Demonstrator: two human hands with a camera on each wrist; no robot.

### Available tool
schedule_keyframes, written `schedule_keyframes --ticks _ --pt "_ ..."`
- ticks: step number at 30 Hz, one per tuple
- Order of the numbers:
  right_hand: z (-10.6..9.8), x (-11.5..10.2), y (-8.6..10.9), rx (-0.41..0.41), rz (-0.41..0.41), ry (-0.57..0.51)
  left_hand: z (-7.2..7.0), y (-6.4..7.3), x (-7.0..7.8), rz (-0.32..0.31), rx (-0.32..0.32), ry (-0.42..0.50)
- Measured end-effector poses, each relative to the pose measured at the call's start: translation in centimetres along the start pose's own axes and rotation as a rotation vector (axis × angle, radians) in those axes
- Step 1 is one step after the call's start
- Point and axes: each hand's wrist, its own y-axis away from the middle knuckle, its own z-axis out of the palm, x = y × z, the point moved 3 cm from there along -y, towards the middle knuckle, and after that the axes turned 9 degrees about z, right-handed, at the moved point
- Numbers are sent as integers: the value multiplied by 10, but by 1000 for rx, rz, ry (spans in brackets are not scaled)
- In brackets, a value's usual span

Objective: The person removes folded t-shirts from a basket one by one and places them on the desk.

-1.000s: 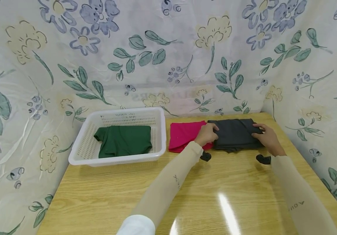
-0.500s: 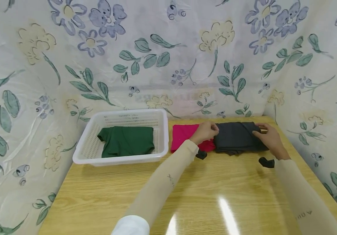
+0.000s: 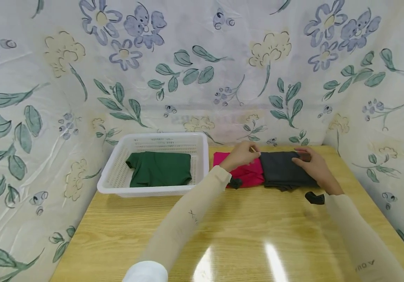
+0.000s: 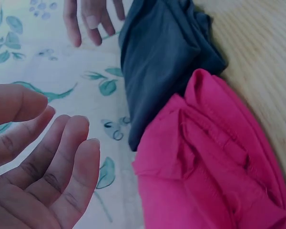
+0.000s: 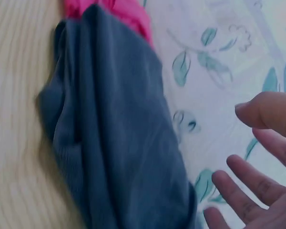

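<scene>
Folded dark grey cloth (image 3: 286, 168) lies at the back right of the table, its left edge against a folded pink cloth (image 3: 247, 174). Above the pink cloth hovers my left hand (image 3: 242, 154); in the left wrist view its fingers are loosely bent with nothing between them. My right hand (image 3: 312, 166) is over the right end of the grey cloth. The right wrist view shows its fingers (image 5: 250, 188) spread and apart from the fabric. Part of each cloth is hidden behind a hand in the head view.
A white plastic basket (image 3: 117, 190) stands at the back left with a folded green cloth (image 3: 161, 168) inside. Flower-printed fabric (image 3: 188, 105) hangs behind and at both sides of the wooden table (image 3: 244, 231).
My left hand has come off the grey cloth's left edge, moving left and up over the pink cloth. My right hand has lifted and shifted slightly inward. The head view has also shifted.
</scene>
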Motion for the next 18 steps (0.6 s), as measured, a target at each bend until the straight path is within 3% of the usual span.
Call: schedule_keyframes --ticks 9,18 --pt "18 -30 -1 -134 -54 -164 -24 15 11 60 -4 3" --pt "44 -60 -5 -199 -100 -197 -58 34 11 75 0 -76"
